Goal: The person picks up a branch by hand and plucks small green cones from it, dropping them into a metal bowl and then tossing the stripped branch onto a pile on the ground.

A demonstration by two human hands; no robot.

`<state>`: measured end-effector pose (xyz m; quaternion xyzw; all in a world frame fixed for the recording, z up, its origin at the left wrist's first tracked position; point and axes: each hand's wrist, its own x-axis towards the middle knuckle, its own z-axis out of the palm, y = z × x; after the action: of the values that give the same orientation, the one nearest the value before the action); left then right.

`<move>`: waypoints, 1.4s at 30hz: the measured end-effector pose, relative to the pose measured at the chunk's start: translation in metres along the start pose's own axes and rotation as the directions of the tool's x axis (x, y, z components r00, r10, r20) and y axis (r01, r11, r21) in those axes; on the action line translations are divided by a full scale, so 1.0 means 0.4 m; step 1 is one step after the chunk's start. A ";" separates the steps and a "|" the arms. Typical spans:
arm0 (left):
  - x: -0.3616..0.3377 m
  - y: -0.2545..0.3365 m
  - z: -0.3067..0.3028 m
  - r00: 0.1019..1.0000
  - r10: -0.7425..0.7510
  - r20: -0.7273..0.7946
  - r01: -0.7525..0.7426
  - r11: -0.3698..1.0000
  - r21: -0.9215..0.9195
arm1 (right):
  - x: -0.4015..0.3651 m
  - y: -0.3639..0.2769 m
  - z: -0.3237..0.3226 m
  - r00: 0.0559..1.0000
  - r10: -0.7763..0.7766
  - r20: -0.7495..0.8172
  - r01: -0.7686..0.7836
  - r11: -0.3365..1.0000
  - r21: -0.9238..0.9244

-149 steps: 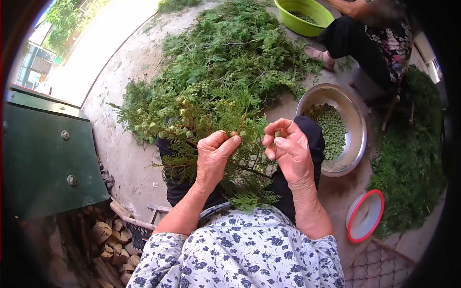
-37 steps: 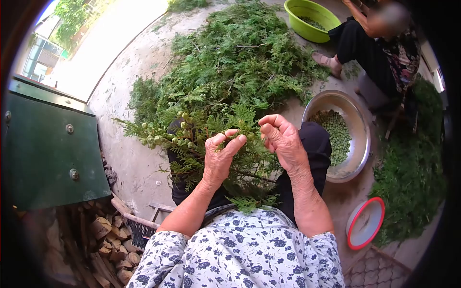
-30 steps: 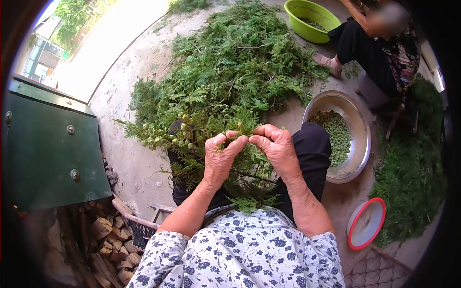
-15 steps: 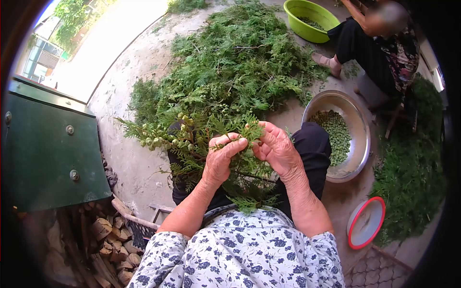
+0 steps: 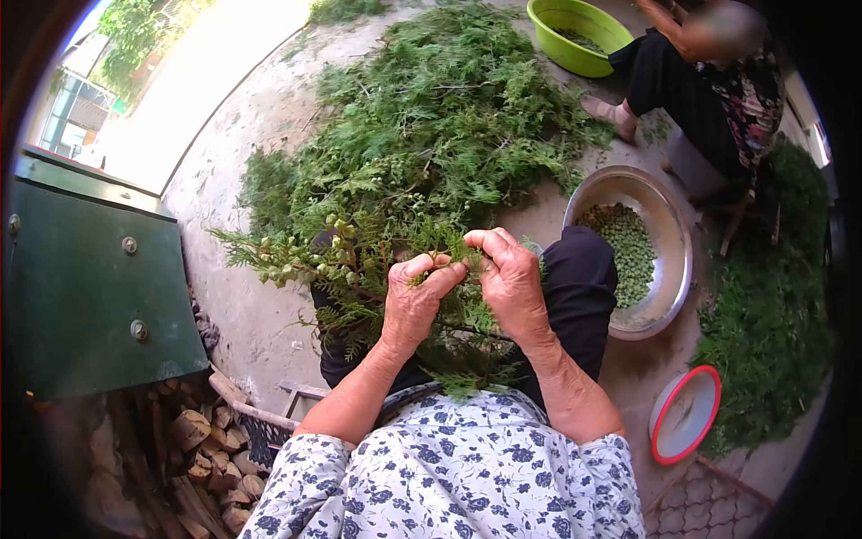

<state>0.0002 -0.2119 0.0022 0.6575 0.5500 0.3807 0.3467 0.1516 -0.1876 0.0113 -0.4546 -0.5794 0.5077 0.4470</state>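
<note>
A leafy evergreen branch (image 5: 332, 265) with pale green cones lies across my lap. My left hand (image 5: 413, 301) is closed, pinching a sprig of it between thumb and fingers. Right beside it, my right hand (image 5: 512, 283) is closed too, its curled fingertips against the same foliage. Whatever sits between those fingertips is hidden. By my right knee stands a wide metal basin (image 5: 672, 269), partly filled with loose green cones (image 5: 622, 251).
A large heap of cut branches (image 5: 440, 117) covers the ground ahead. At the upper right a person (image 5: 691, 99) sits by a lime-green tub (image 5: 584, 49). A red-rimmed bowl (image 5: 663, 413) stands at right, split firewood (image 5: 220, 449) and a green metal panel (image 5: 99, 278) at left.
My right hand has turned and shifted slightly left, its fingers curling in close to my left hand. The left hand and the branch have barely moved.
</note>
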 end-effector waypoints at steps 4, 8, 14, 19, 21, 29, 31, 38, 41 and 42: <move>0.008 0.038 0.021 0.995 -0.061 -0.076 0.045 0.981 -0.188 | -0.008 -0.040 0.005 0.933 -0.337 -0.124 0.271 0.887 -0.373; 0.012 0.065 0.026 0.958 -0.284 0.036 0.273 0.864 -0.423 | -0.028 -0.041 -0.009 0.917 -0.373 -0.138 0.270 0.838 -0.475; -0.017 0.039 0.026 0.972 -0.234 -0.018 0.188 0.825 -0.533 | -0.006 0.007 -0.171 0.778 -0.177 -0.603 -0.102 0.911 -0.399; -0.045 -0.065 -0.026 0.999 -0.025 -0.025 0.015 0.930 -0.367 | -0.065 0.075 -0.412 0.667 -0.144 -0.731 -0.302 0.845 -0.442; -0.028 -0.031 -0.046 0.993 -0.095 0.075 0.116 0.587 -0.801 | -0.111 0.162 -0.517 0.703 -0.273 -0.656 -0.433 0.567 -0.700; -0.023 -0.055 -0.047 0.995 -0.082 0.054 0.086 0.454 -0.887 | -0.165 0.268 -0.641 0.546 -0.046 -0.836 -0.675 0.568 -0.472; -0.024 -0.049 -0.053 0.994 -0.096 0.052 0.090 0.452 -0.887 | -0.164 0.276 -0.648 0.517 -0.028 -0.855 -0.622 0.674 -0.398; -0.036 0.000 -0.045 0.970 -0.234 0.071 0.191 0.546 -0.816 | -0.077 0.105 -0.455 0.754 -0.171 -0.635 -0.302 0.768 -0.565; -0.032 -0.003 -0.042 0.971 -0.225 0.074 0.186 0.531 -0.827 | -0.045 0.005 -0.246 0.890 -0.218 -0.400 0.003 0.881 -0.474; -0.030 -0.004 -0.043 0.972 -0.222 0.074 0.185 0.535 -0.824 | -0.043 -0.019 -0.186 0.931 -0.184 -0.314 0.051 0.921 -0.387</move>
<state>-0.0169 -0.2230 0.0073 0.3422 0.3868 0.5637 0.6446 0.2271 -0.1915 0.0241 -0.5767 -0.6043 0.2730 0.4772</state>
